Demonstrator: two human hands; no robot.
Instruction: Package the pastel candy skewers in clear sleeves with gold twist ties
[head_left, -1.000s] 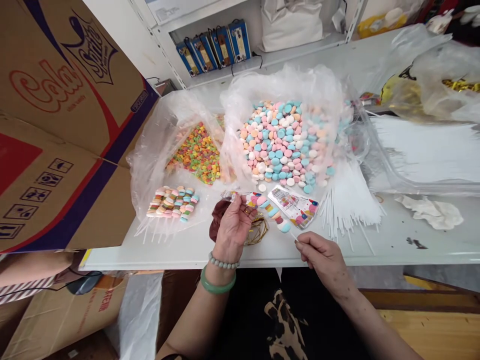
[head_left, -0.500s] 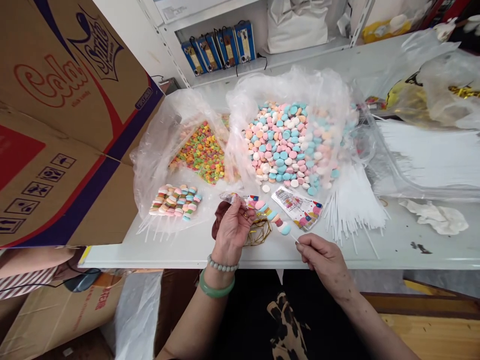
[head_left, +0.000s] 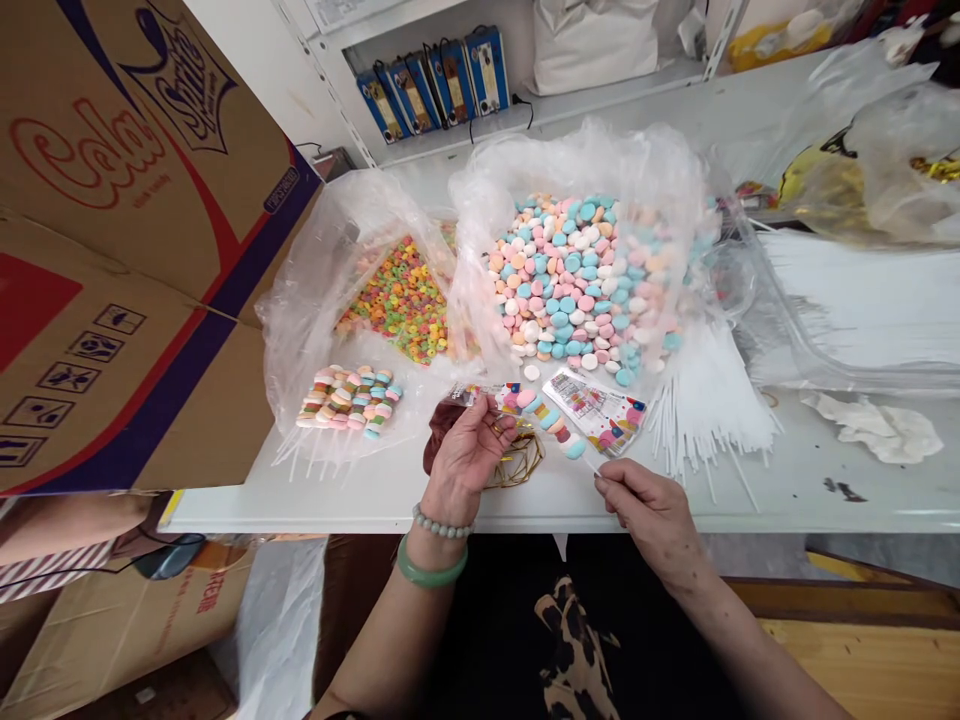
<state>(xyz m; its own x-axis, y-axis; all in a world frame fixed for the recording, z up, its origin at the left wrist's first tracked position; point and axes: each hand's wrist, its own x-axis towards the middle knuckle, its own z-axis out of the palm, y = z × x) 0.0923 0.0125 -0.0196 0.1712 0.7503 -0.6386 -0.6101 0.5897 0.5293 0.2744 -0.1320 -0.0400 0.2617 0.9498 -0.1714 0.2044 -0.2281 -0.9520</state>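
Note:
In my right hand is the white stick of a marshmallow skewer, pinched between thumb and fingers. Pink, blue and white pieces with coloured rings between them are threaded on it, and its tip points up and left. My left hand pinches a small clear printed bag whose right end meets the skewer's tip; whether the tip is inside it I cannot tell. More printed bags lie just beyond the skewer. Gold ties and a dark brown item lie beside and under my left hand.
Threaded skewers lie on plastic at the left. Behind are open bags of ring-shaped candies and pastel marshmallows. White sticks and crumpled tissue lie at right. A large carton stands left, near another person's arm.
The whole view has shifted slightly. Both hands keep their hold on the bag and the skewer; the left fingers have spread a little and moved slightly right.

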